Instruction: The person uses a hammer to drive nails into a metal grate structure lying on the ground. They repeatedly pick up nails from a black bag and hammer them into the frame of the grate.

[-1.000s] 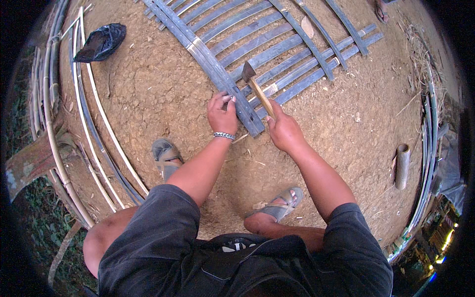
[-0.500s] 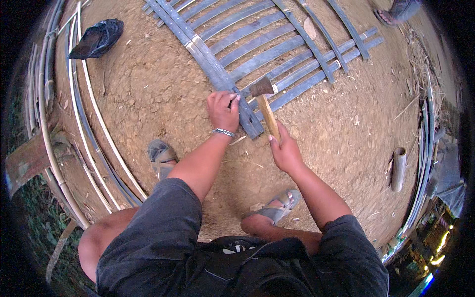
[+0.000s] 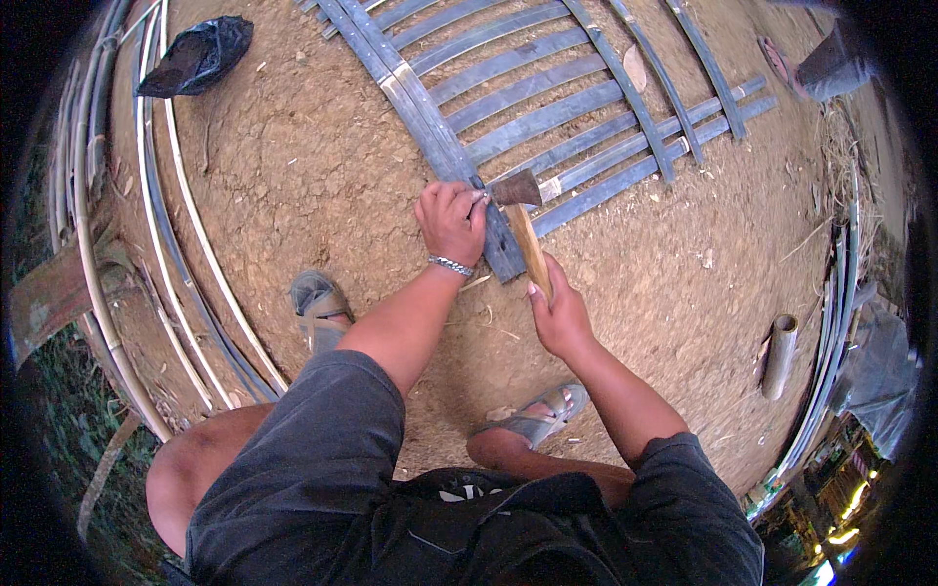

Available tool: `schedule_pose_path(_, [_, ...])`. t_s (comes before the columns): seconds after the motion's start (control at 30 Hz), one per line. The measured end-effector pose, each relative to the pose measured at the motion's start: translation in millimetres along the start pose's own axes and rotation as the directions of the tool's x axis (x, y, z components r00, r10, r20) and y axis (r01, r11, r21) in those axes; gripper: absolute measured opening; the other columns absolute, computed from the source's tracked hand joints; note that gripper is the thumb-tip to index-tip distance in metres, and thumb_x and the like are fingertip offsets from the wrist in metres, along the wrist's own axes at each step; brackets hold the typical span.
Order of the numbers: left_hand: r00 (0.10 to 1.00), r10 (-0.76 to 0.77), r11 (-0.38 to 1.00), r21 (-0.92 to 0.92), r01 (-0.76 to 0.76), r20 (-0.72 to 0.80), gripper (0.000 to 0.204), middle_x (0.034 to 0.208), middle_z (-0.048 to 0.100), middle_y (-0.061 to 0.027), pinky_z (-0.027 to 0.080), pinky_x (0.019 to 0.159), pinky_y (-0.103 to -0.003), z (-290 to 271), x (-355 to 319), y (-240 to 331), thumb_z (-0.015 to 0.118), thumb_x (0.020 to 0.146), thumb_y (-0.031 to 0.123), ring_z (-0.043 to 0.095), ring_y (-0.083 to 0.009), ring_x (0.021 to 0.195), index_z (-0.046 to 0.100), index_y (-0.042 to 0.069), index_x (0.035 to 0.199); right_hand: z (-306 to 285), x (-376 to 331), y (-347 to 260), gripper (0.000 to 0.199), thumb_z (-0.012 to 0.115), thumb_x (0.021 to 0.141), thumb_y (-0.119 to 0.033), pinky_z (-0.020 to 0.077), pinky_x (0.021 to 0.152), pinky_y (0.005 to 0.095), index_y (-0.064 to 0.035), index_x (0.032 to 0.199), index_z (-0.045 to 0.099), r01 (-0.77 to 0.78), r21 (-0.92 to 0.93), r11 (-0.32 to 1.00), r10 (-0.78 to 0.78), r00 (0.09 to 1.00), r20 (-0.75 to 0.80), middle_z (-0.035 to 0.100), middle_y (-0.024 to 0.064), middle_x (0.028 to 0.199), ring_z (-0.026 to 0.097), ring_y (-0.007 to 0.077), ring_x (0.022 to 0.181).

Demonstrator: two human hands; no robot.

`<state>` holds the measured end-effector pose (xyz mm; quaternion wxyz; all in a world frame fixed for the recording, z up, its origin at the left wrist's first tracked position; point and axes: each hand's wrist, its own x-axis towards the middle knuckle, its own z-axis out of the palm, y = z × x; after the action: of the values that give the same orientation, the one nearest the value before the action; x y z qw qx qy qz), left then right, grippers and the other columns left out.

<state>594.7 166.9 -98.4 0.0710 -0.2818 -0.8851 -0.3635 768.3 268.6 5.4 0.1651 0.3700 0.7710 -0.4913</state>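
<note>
My right hand (image 3: 563,308) is wrapped round the wooden handle of a hatchet (image 3: 529,249). Its rusty brown head (image 3: 518,188) sits just right of my left fingertips, blade edge toward the right. My left hand (image 3: 451,225), with a chain bracelet at the wrist, is closed in a pinch at the left edge of a flat dark grey slat (image 3: 503,256). Whatever is between those fingertips is too small to make out. That slat is part of a lattice (image 3: 547,112) of crossed grey strips lying on the dirt, stretching away from me.
A black plastic bag (image 3: 200,59) lies at the far left beside long thin poles (image 3: 176,225). To the right are a short bamboo tube (image 3: 780,356) and a bundle of strips (image 3: 831,332). Another person's sandalled foot (image 3: 777,63) stands at the far right.
The hatchet head has come closer to my left fingertips, and its handle has tilted slightly. My left hand stays at the slat. The view has shifted a little.
</note>
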Motion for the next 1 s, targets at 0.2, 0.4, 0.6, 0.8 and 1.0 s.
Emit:
schedule_pose_path(0.2, [1.0,0.001,1.0,-0.02,-0.001,-0.005,0.015,0.101,0.066,-0.0029,0.04,0.094,-0.046,-1,1,2,0.08,0.074,0.013,0.055,-0.03,0.108,0.072,0.014,0.087,1,-3,5,0.053,0.055,0.1,-0.018,0.0498,0.097,0.0492,-0.0083,0.15,0.039,0.226,-0.052,0.973,-0.23,0.966,-0.12,0.059,0.0309,0.131,0.061,0.0488,0.115])
schedule_pose_path(0.4, [1.0,-0.013,1.0,0.012,0.012,0.025,0.013,0.1,0.064,-0.0009,0.038,0.095,-0.046,0,1,1,0.079,0.076,0.015,0.054,-0.0286,0.107,0.072,0.015,0.086,3,8,14,0.052,0.055,0.1,-0.018,0.0509,0.096,0.0488,-0.0068,0.149,0.04,0.222,-0.118,0.968,-0.233,0.968,-0.089,0.06,0.0313,0.13,0.062,0.0487,0.114])
schedule_pose_path(0.6, [1.0,-0.02,1.0,-0.02,0.021,0.018,0.013,0.1,0.063,0.0001,0.037,0.096,-0.046,3,-1,-2,0.079,0.076,0.016,0.054,-0.0282,0.108,0.071,0.015,0.087,4,4,8,0.053,0.056,0.099,-0.017,0.0521,0.092,0.0498,-0.0096,0.149,0.04,0.321,-0.044,0.946,-0.322,0.916,-0.24,0.062,0.0312,0.125,0.063,0.0491,0.111])
schedule_pose_path(0.8, [1.0,-0.003,1.0,0.015,0.003,0.031,0.013,0.098,0.064,-0.0004,0.038,0.094,-0.046,0,1,-1,0.08,0.076,0.016,0.055,-0.0281,0.107,0.072,0.016,0.086,1,8,5,0.052,0.055,0.1,-0.016,0.0517,0.092,0.0506,-0.0087,0.149,0.04,0.145,-0.099,0.984,-0.152,0.986,-0.064,0.061,0.0313,0.126,0.062,0.0495,0.112])
schedule_pose_path(1.0, [1.0,-0.006,1.0,-0.022,0.006,0.013,0.013,0.099,0.064,0.0004,0.038,0.095,-0.045,0,2,1,0.08,0.076,0.016,0.054,-0.0274,0.108,0.072,0.017,0.086,4,3,4,0.052,0.055,0.1,-0.016,0.0515,0.093,0.0502,-0.0098,0.149,0.04,0.281,-0.047,0.958,-0.285,0.941,-0.181,0.06,0.0321,0.128,0.061,0.0494,0.114])
